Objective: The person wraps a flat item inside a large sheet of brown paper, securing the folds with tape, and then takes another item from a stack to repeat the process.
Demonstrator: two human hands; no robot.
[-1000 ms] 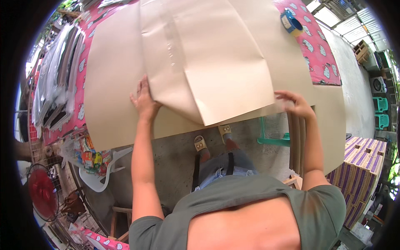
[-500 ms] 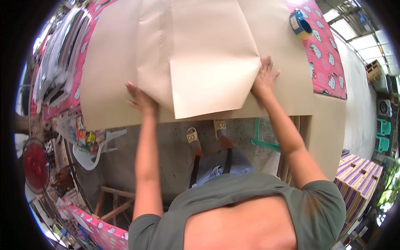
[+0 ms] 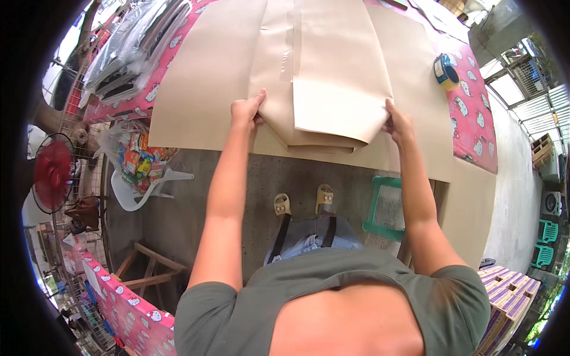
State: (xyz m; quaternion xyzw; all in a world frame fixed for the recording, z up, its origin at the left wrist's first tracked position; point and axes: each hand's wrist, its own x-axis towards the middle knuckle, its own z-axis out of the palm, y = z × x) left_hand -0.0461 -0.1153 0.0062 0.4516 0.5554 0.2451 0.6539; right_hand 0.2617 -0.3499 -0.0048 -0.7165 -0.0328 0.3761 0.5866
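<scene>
A big folded piece of brown kraft paper [image 3: 338, 53], shaped like a bag, lies on the table with a strip of clear tape [image 3: 288, 53] along its lengthwise seam. Its near end carries a pale folded flap [image 3: 338, 107], with further paper layers showing beneath the flap's front edge. My left hand [image 3: 246, 111] pinches the left corner of this near end, thumb on top and fingers under. At the right corner, my right hand [image 3: 400, 121] grips the same way, its fingers partly hidden below the paper.
Underneath lies a wide brown sheet [image 3: 196, 89] over a pink patterned tablecloth [image 3: 475, 118]. A blue tape roll [image 3: 445, 72] sits at the right, plastic-wrapped items [image 3: 130, 53] at the far left. Below the table edge stand a white chair [image 3: 133, 190] with packets and a green stool [image 3: 380, 207].
My left hand was spread over the paper and now grips the left corner. My right hand has gone from resting flat to gripping the right corner. The view has shifted.
</scene>
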